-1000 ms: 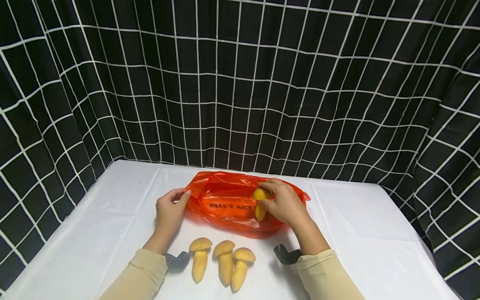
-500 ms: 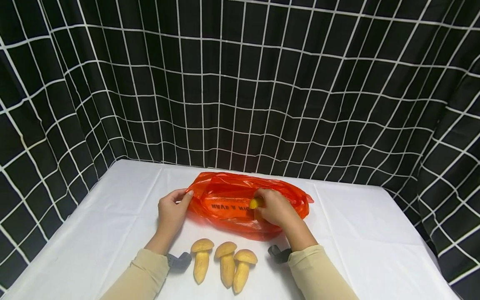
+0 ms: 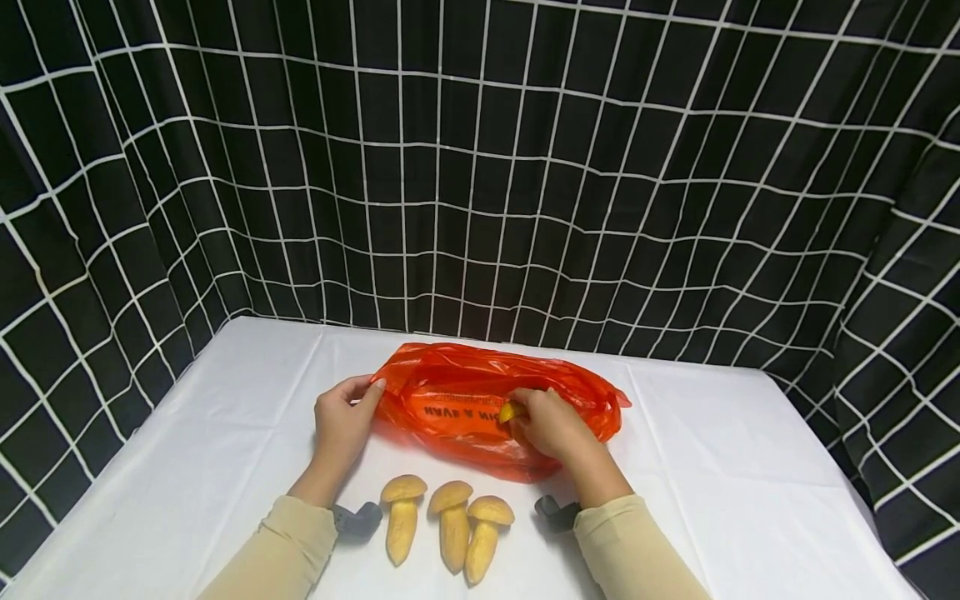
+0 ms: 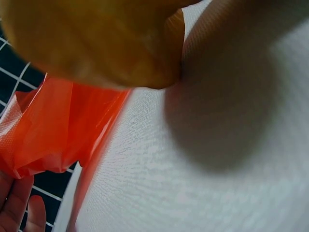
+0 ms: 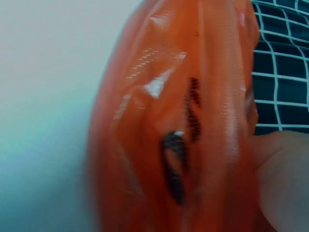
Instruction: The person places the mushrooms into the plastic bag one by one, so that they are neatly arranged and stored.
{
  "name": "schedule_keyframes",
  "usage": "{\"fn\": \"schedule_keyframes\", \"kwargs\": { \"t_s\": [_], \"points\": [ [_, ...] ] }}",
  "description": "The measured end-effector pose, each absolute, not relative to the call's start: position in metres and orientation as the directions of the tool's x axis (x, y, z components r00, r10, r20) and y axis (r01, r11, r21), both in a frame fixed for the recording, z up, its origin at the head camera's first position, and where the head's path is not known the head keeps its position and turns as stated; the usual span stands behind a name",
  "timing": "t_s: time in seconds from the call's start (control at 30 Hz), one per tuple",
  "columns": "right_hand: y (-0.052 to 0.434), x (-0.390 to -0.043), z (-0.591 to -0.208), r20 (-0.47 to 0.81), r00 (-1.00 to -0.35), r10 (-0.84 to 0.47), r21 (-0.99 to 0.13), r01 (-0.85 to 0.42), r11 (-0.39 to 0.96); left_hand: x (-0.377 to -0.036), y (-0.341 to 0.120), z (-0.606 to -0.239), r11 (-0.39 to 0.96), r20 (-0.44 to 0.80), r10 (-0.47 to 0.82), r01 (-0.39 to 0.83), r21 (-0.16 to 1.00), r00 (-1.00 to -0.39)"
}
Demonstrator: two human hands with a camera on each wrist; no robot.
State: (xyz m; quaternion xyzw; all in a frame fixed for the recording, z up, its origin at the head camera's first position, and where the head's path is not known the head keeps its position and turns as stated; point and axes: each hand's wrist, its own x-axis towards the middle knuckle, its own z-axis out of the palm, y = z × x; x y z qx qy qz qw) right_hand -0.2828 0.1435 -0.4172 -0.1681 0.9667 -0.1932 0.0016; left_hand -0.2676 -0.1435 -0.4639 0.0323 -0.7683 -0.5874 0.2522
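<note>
In the head view a red plastic bag with black lettering lies with its mouth spread wide. My left hand pinches the bag's left edge between thumb and fingers; the left wrist view has its fingertips at the red film. Inside the mouth, toward the right, my right hand grips a yellow toy mushroom, mostly covered by the fingers. The right wrist view shows the printed bag beside part of the right hand.
Three more toy mushrooms, a left one, a middle one and a right one, lie in front of the bag on the white tablecloth. Dark wrist-camera mounts flank them. Black curtain with white grid stands behind.
Over the past second my right hand has moved left and lower into the bag with the mushroom, which now shows less. My left hand keeps its hold on the bag's edge.
</note>
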Motion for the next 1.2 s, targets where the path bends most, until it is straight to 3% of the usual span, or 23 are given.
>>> {"fn": "schedule_keyframes", "kwargs": {
  "t_s": [0.43,0.7,0.93,1.2],
  "points": [
    [0.151,-0.257,-0.396,0.089,-0.930,-0.357,-0.454,-0.356,0.817,-0.270,-0.143,-0.467,0.318,0.359,-0.350,0.251,0.914,-0.865],
    [0.147,-0.234,-0.385,0.162,-0.900,-0.404,-0.428,-0.433,0.793,-0.269,-0.142,-0.466,0.321,0.361,-0.360,0.249,0.914,-0.861],
    [0.143,-0.222,-0.379,0.102,-0.863,-0.495,-0.467,-0.481,0.742,-0.268,-0.142,-0.463,0.319,0.354,-0.353,0.244,0.916,-0.866],
    [0.145,-0.216,-0.387,-0.087,-0.795,-0.601,-0.539,-0.470,0.699,-0.267,-0.142,-0.463,0.315,0.350,-0.340,0.245,0.917,-0.873]
  ]
}}
